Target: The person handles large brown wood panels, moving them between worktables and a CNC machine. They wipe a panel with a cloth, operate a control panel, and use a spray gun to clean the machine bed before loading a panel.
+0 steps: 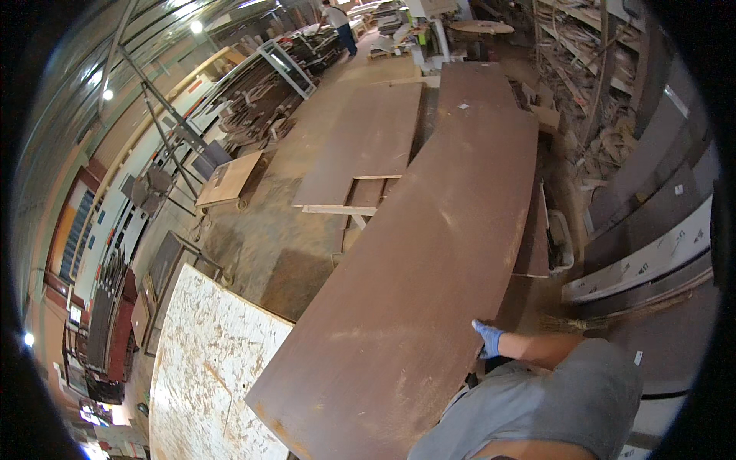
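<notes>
Brown board (414,253) edge held by right hand (486,338).

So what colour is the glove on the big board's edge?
Blue glove, gripping the brown board; head view shows it.

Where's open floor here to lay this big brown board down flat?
Bare floor lies between the speckled panel and the notched board. Right of the big brown board, gripped by the gloved right hand, leaning panels and scrap crowd it.

Small white label (462,106) stuck on long brown board (429,253), white tags (678,189) on grey panels (652,207) stacked at right, another (638,357) lower down
</notes>
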A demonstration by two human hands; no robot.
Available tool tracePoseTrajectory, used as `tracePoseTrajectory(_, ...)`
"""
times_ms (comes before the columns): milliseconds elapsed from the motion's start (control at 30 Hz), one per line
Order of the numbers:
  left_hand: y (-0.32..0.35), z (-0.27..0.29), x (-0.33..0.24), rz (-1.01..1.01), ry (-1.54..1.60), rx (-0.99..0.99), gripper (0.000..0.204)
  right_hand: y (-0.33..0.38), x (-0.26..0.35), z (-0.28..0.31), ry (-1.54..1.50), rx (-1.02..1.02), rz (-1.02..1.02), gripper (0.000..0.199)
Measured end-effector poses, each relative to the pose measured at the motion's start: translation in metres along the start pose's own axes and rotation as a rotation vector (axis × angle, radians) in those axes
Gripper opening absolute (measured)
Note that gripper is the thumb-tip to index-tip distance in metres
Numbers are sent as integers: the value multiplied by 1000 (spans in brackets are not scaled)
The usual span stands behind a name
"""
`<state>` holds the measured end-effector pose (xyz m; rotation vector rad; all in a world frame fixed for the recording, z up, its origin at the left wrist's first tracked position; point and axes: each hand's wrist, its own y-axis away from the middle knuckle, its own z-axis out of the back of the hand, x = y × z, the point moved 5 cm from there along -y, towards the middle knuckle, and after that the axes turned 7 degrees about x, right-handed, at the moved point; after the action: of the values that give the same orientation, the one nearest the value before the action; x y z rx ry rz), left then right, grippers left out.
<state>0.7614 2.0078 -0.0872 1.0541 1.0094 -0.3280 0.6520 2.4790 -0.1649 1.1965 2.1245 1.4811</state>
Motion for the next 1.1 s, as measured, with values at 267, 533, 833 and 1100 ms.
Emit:
tracePoseTrajectory(267, 36, -83, 74, 240, 357, 271, 70, -33, 160, 73, 31, -144, 255, 64)
tracePoseTrajectory(533, 75, -273, 155, 362, 416, 551, 71, -70, 371, 190, 131, -34, 611, 72)
tracePoseTrajectory(833, 102, -499, 302, 794, 122, 650, 64, 8, 324, 283, 581, -268, 612, 100)
tracePoseTrajectory(1100, 96, -590, 231, 624, 51, 835, 58, -76, 138, 376, 164, -321, 354, 78)
